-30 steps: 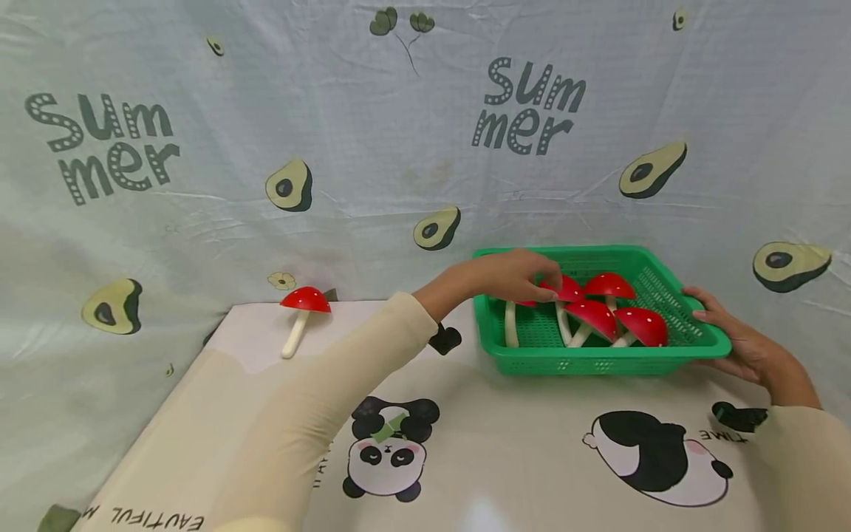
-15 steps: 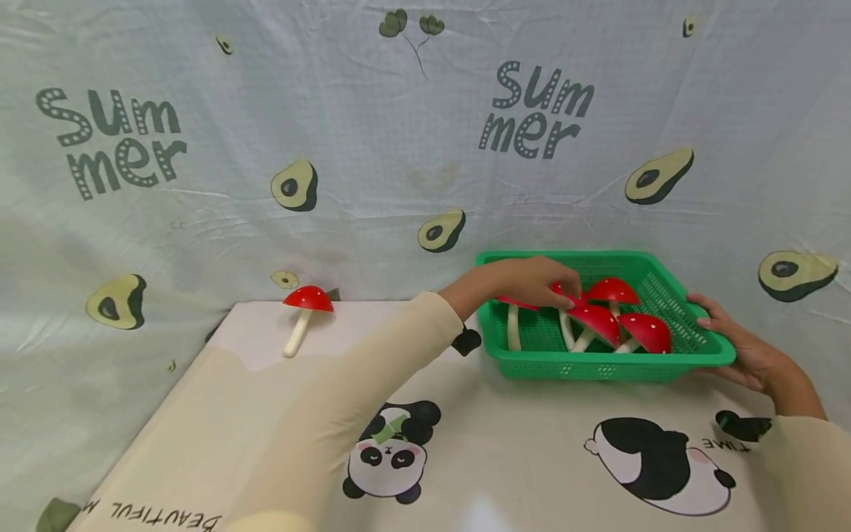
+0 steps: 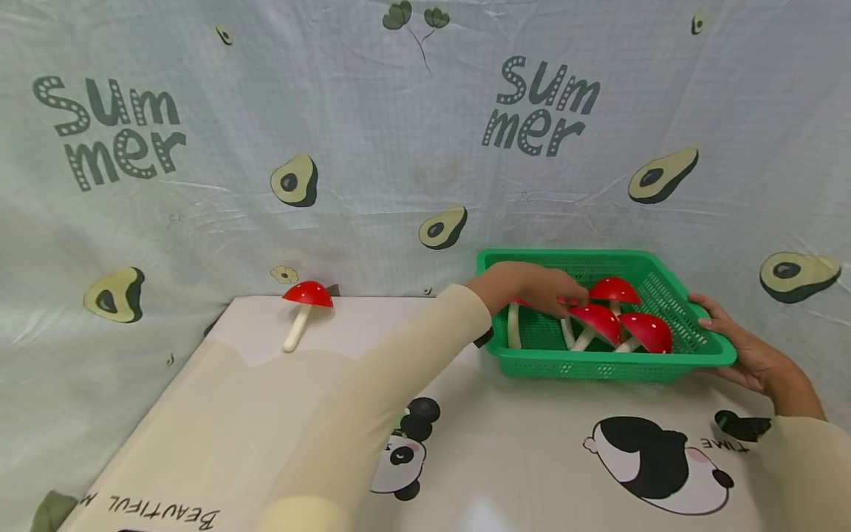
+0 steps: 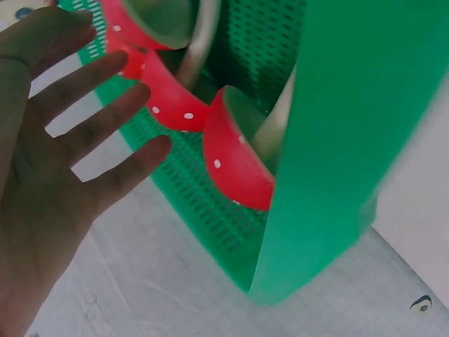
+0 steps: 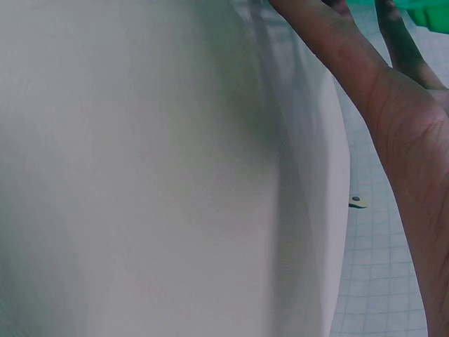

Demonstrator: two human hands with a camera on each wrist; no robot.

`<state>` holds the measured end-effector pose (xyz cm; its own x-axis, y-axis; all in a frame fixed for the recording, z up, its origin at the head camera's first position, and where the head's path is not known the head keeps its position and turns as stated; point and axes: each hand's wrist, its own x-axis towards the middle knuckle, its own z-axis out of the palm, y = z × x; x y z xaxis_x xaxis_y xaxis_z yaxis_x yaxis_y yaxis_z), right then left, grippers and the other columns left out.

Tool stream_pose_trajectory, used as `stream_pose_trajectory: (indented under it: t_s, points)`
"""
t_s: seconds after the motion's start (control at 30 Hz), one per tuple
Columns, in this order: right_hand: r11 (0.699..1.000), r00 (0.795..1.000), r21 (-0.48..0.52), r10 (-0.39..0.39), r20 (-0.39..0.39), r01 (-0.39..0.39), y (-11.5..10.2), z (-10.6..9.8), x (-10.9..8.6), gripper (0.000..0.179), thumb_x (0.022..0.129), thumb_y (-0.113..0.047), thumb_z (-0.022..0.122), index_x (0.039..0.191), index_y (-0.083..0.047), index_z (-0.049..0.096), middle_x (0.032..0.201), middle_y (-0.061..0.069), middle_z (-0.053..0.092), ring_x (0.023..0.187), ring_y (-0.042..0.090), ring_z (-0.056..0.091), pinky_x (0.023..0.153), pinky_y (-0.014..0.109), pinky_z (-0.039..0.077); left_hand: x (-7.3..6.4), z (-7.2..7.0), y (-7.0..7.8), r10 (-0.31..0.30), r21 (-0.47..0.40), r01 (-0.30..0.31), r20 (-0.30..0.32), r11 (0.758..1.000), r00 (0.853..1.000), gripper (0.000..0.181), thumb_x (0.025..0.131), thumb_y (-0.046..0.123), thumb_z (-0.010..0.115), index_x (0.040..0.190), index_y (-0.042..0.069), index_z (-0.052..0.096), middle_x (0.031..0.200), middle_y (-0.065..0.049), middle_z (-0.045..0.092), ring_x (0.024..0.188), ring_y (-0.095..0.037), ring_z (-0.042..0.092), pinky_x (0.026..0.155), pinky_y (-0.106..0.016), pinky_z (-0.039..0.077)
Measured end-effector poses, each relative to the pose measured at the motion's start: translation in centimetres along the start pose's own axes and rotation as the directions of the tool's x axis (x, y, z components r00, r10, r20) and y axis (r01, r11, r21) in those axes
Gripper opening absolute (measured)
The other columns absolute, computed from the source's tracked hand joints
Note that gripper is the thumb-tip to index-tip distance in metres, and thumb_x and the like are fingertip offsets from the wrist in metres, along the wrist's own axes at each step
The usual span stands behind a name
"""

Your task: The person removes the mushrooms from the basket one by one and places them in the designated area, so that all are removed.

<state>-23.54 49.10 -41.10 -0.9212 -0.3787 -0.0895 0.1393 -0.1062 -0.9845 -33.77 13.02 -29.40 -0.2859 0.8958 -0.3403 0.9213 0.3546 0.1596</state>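
Note:
Several toy mushrooms with white-dotted red caps (image 3: 646, 332) and cream stems lie in a green plastic basket (image 3: 585, 366) at the right of the head view. My left hand (image 3: 548, 288) hovers over them, partly covering one. In the left wrist view that hand (image 4: 56, 140) has its fingers spread beside the hollow caps (image 4: 235, 158), gripping nothing. At the basket's right end, my right hand (image 3: 751, 351) holds the rim, thumb on top and other fingers underneath. Most of its grip lies outside the right wrist view, where only part of the hand (image 5: 407, 98) appears.
One more toy mushroom (image 3: 307, 295) lies apart at the table's back left. A wall of printed cloth (image 3: 372, 148) rises directly behind the table (image 3: 505, 458). The basket stands close to that cloth.
My left hand has moved a little to the right across the mushrooms, its sleeve now covering more of the printed panda. The right hand keeps its hold on the basket.

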Motion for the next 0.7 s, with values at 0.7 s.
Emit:
stream_pose_trajectory:
  t_s: [0.7]
  points:
    - [1.000, 1.000, -0.007, 0.002, -0.027, -0.002, 0.3, 0.0, -0.2, 0.040, 0.110, -0.024, 0.030, 0.143, -0.046, 0.021, 0.122, -0.010, 0.054, 0.102, 0.016, 0.068, 0.083, 0.041, 0.060, 5.6, 0.6, 1.0, 0.050, -0.018, -0.050, 0.050, 0.999, 0.997, 0.046, 0.107, 0.029, 0.049, 0.152, 0.027, 0.043, 0.155, 0.009, 0.037, 0.138, -0.004, 0.031, 0.106, -0.011, 0.028]
